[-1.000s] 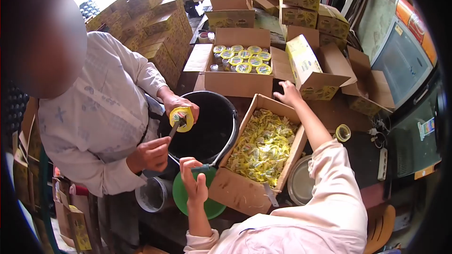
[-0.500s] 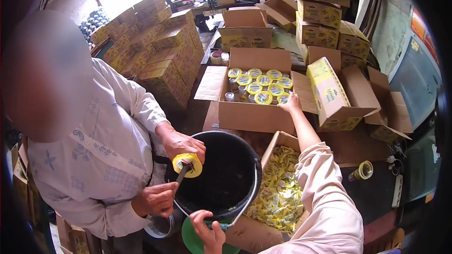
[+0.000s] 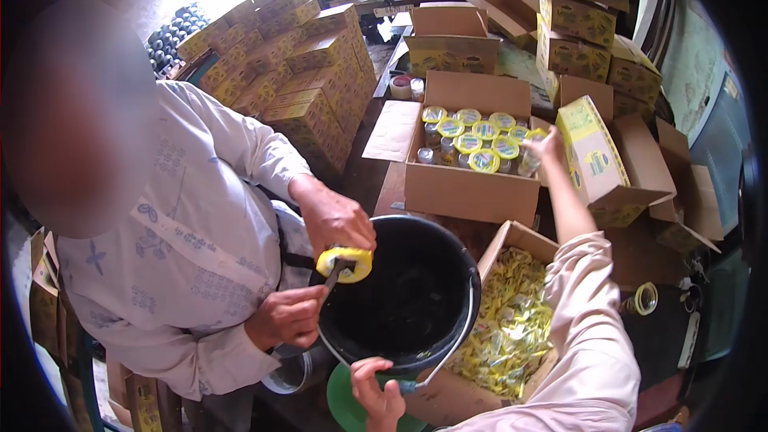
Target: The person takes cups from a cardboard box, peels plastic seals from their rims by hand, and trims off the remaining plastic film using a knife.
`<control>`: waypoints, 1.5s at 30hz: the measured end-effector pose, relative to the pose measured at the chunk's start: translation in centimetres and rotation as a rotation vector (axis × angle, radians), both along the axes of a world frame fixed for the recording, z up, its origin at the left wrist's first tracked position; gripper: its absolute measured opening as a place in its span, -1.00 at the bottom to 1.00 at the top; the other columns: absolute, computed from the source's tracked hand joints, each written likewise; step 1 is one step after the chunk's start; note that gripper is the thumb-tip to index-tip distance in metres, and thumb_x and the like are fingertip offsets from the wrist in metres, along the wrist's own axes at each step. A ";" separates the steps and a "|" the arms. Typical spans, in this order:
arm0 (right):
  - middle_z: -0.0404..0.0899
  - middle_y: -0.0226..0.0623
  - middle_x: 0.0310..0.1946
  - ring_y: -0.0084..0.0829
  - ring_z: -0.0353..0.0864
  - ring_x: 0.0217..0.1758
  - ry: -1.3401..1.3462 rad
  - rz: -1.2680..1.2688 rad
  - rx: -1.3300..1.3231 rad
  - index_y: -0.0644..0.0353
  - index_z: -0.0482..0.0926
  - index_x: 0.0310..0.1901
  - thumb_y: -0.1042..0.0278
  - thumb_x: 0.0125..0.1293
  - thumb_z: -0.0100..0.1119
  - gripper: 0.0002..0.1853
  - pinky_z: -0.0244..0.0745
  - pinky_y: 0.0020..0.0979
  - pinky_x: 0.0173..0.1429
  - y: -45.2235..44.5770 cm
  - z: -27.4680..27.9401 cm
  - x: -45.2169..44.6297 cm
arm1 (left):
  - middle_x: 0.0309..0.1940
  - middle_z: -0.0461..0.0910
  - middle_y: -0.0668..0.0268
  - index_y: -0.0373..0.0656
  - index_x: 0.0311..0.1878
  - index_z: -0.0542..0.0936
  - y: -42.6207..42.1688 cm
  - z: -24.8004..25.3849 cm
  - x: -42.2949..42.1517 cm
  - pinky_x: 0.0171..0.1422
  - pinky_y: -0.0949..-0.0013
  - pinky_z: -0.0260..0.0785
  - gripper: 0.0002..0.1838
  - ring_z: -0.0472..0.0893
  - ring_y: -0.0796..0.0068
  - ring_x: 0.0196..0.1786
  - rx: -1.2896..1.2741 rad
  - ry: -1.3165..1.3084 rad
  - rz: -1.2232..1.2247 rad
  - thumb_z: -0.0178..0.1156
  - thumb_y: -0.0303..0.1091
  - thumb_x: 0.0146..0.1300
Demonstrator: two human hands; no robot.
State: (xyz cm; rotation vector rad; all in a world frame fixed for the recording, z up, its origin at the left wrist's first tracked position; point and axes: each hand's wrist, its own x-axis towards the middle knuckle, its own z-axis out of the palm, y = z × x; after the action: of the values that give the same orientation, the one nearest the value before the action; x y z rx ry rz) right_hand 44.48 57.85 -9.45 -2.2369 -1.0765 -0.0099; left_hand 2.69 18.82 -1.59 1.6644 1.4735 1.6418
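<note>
R hand (image 3: 547,146) closed on clear yellow-lidded cup (image 3: 528,162), axis slightly tilted, at R side of brown cardboard box (image 3: 472,196); L hand (image 3: 378,396) half-curled, apparently empty, nr black bucket (image 3: 462,272).

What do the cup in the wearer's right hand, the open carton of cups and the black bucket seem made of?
Cup: probably clear plastic, glossy; its side looks see-through, though glass isn't ruled out.
Carton: cardboard, matt brown, with creased flaps.
Bucket: likely plastic, dull black; its smooth wall and rim suggest it.
</note>
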 end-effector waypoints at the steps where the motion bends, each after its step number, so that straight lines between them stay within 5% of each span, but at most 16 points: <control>1: 0.51 0.02 -0.01 -0.10 0.54 0.02 0.014 0.036 -0.053 0.27 0.27 0.19 -0.08 -0.42 0.55 0.07 0.47 -0.24 0.11 0.4 1.0 1.3 | -0.29 0.33 0.19 -0.29 -0.16 0.32 -0.1 -0.2 0.0 -0.16 0.40 0.37 -0.47 0.41 0.45 -0.29 -0.002 -0.004 -0.002 0.03 0.11 0.29; 7: 0.53 0.00 -0.03 -0.16 0.55 0.04 -0.082 0.322 -0.007 0.20 0.25 0.25 0.07 -0.37 0.49 0.03 0.45 -0.30 0.13 -6.6 12.6 -1.5 | -0.28 0.32 0.22 -0.26 -0.14 0.33 -0.5 -0.8 -0.1 -0.15 0.40 0.35 -0.56 0.40 0.47 -0.27 0.016 -0.061 -0.082 0.05 0.01 0.31; 11: 0.52 -0.01 -0.02 -0.19 0.53 0.06 -0.053 0.639 -0.001 0.25 0.27 0.23 0.12 -0.38 0.52 0.02 0.43 -0.34 0.17 -13.8 16.8 -5.4 | -0.25 0.35 0.25 -0.26 -0.16 0.37 -0.9 -1.4 -0.6 -0.13 0.43 0.37 -0.78 0.41 0.51 -0.27 0.009 -0.058 -0.139 0.16 -0.40 0.21; 13: 0.52 -0.04 -0.05 -0.20 0.54 0.04 -0.029 0.812 0.025 0.26 0.27 0.22 0.19 -0.38 0.51 0.00 0.43 -0.34 0.16 -19.1 18.5 -7.9 | -0.26 0.35 0.27 -0.24 -0.16 0.38 -0.8 -0.9 -0.3 -0.14 0.46 0.39 -0.70 0.41 0.54 -0.27 -0.017 -0.071 -0.153 0.19 -0.67 0.03; 18: 0.55 -0.12 -0.11 -0.36 0.56 0.00 0.264 1.096 0.055 0.28 0.26 0.23 0.36 -0.34 0.48 -0.04 0.46 -0.41 0.13 -33.6 20.2 -12.9 | -0.30 0.40 0.26 -0.21 -0.21 0.37 -1.0 0.0 -0.2 -0.24 0.46 0.37 -0.61 0.46 0.45 -0.29 0.005 -0.066 -0.148 0.33 -0.56 -0.11; 20: 0.54 -0.16 -0.09 -0.43 0.54 0.01 0.524 1.163 0.119 0.28 0.26 0.23 0.44 -0.33 0.47 -0.06 0.46 -0.45 0.13 -38.1 18.4 -13.3 | -0.15 0.38 0.23 -0.18 -0.08 0.33 -2.3 0.6 0.2 -0.01 0.33 0.29 -0.46 0.42 0.36 -0.06 0.052 0.093 -0.087 0.38 -0.44 -0.15; 25: 0.45 -0.18 0.00 -0.47 0.48 0.04 0.744 1.143 0.076 0.28 0.17 0.30 0.54 -0.34 0.48 0.03 0.47 -0.47 0.09 -46.9 16.2 -14.2 | 0.10 0.27 0.10 -0.25 0.20 0.19 -9.7 4.2 6.6 0.30 0.22 0.14 -0.09 0.30 0.18 0.20 -0.079 0.130 -0.546 0.48 -0.20 -0.20; 31: 0.53 -0.09 -0.05 -0.33 0.55 0.02 0.539 1.147 0.126 0.30 0.24 0.27 0.33 -0.34 0.46 -0.01 0.41 -0.38 0.16 -51.7 15.3 -14.7 | 0.11 0.28 -0.07 -0.22 0.22 0.05 -14.2 1.1 10.9 0.26 0.15 0.23 -0.06 0.36 0.02 0.19 -0.217 -0.010 -0.556 0.46 -0.26 -0.14; 34: 0.53 -0.08 -0.04 -0.24 0.53 0.04 0.553 1.155 0.125 0.28 0.26 0.27 0.29 -0.33 0.44 -0.02 0.35 -0.33 0.22 -53.3 15.3 -15.1 | 0.06 0.39 0.05 -0.22 0.20 0.04 -15.4 1.1 11.5 0.17 0.27 0.33 -0.09 0.48 0.23 0.10 -0.290 0.083 -0.543 0.46 -0.29 -0.11; 38: 0.50 -0.11 0.04 -0.28 0.50 0.10 0.485 1.195 0.166 0.24 0.30 0.25 0.27 -0.31 0.51 -0.05 0.36 -0.34 0.21 -54.6 14.7 -14.9 | -0.01 0.47 0.06 -0.27 0.18 0.20 -16.9 1.7 12.6 0.14 0.24 0.36 -0.27 0.51 0.16 0.09 -0.311 -0.089 -0.532 0.37 -0.39 -0.04; 40: 0.49 -0.15 0.06 -0.33 0.49 0.11 0.720 1.099 0.208 0.21 0.32 0.24 0.21 -0.26 0.55 -0.07 0.40 -0.34 0.16 -55.4 14.5 -14.5 | -0.04 0.53 0.12 -0.30 0.05 0.43 -17.0 1.1 12.2 0.07 0.31 0.41 -0.55 0.57 0.28 -0.01 -0.170 -0.005 -0.461 0.27 -0.45 0.06; 42: 0.53 -0.21 0.02 -0.43 0.53 0.01 0.713 0.944 0.333 0.21 0.41 0.15 0.28 -0.07 0.47 -0.31 0.45 -0.43 0.01 -55.0 12.0 -12.9 | -0.09 0.56 0.22 -0.29 0.01 0.46 -17.3 -0.2 11.2 0.02 0.40 0.40 -0.60 0.56 0.49 -0.07 -0.174 -0.028 -0.400 0.28 -0.51 0.07; 45: 0.61 -0.30 -0.23 -0.53 0.55 -0.22 0.846 0.668 0.216 0.23 0.53 -0.09 0.28 0.06 0.37 -0.61 0.44 -0.50 -0.07 -55.9 4.9 -11.2 | -0.10 0.57 0.25 -0.33 -0.03 0.49 -17.7 0.1 9.8 0.05 0.43 0.38 -0.63 0.56 0.52 -0.08 -0.165 -0.281 -0.216 0.30 -0.56 0.06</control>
State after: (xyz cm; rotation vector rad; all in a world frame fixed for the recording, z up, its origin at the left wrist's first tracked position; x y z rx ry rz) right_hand 33.26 1.96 -4.58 -1.3494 -1.1698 0.9548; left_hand 12.48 1.15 -1.45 1.3855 1.2111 1.5199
